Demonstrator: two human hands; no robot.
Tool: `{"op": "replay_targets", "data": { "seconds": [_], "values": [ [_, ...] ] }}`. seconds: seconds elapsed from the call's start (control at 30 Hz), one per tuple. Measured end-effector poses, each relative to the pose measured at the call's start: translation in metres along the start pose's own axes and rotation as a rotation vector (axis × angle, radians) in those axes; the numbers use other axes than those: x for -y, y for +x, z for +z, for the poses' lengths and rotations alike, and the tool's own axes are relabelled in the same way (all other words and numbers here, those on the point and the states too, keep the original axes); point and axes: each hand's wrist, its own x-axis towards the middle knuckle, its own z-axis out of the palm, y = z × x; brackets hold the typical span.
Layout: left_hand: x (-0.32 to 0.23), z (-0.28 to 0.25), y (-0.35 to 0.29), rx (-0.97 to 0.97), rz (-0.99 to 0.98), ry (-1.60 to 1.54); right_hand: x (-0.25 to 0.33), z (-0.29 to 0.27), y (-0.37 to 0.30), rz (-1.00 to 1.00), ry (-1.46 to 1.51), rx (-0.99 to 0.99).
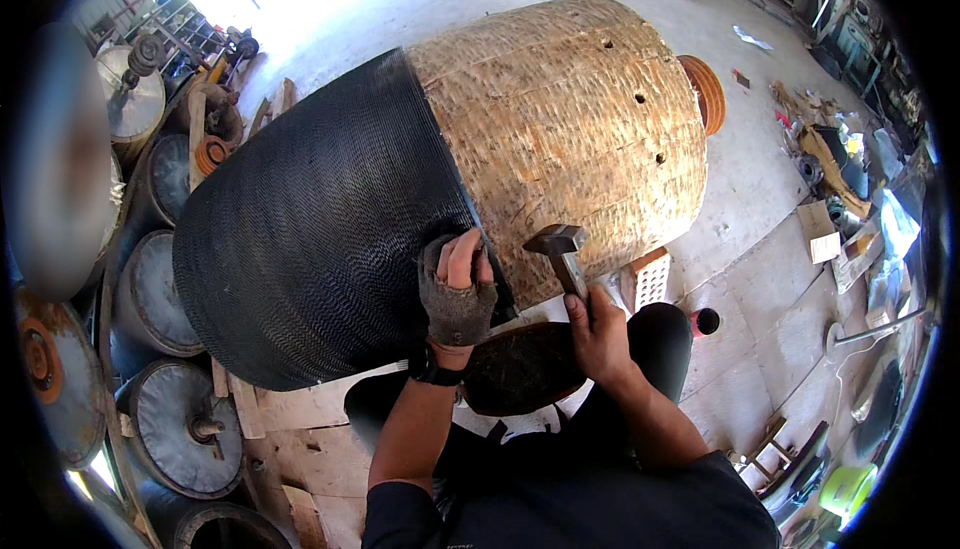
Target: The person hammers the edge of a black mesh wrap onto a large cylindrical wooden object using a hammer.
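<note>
A large wooden drum (560,119) lies on its side in front of me, its surface rough and pitted with a few dark holes. Black ridged sheeting (310,219) wraps around its left part and ends in a straight edge across the wood. At that edge my left hand (457,284), in a grey fingerless glove, is closed with the fingertips bent down; what they pinch, if anything, is hidden. My right hand (600,334) grips a hammer (562,249) by its handle. The hammer's head is over the bare wood, just right of the sheeting's edge.
Several metal-ended rollers (185,429) are stacked along the left. A rusty ring-shaped end (704,96) sticks out from the drum's far right. A round dark seat or lid (520,369) is between my knees. Cardboard and scraps (820,229) litter the right side, near a red cup-like object (704,323).
</note>
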Motion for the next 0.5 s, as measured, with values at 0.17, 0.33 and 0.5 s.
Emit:
{"op": "replay_targets", "data": {
  "seconds": [0.17, 0.33, 0.5],
  "values": [
    [-0.001, -0.008, 0.000, 0.126, -0.082, -0.021, 0.003, -0.001, 0.003, -0.008, -0.013, 0.045],
    [-0.003, -0.018, 0.012, 0.199, -0.138, -0.044, 0.009, 0.004, 0.004, -0.009, 0.031, 0.071],
    [-0.003, -0.016, 0.012, 0.187, -0.163, -0.035, 0.006, 0.007, 0.004, -0.014, 0.020, 0.102]
  ]
}}
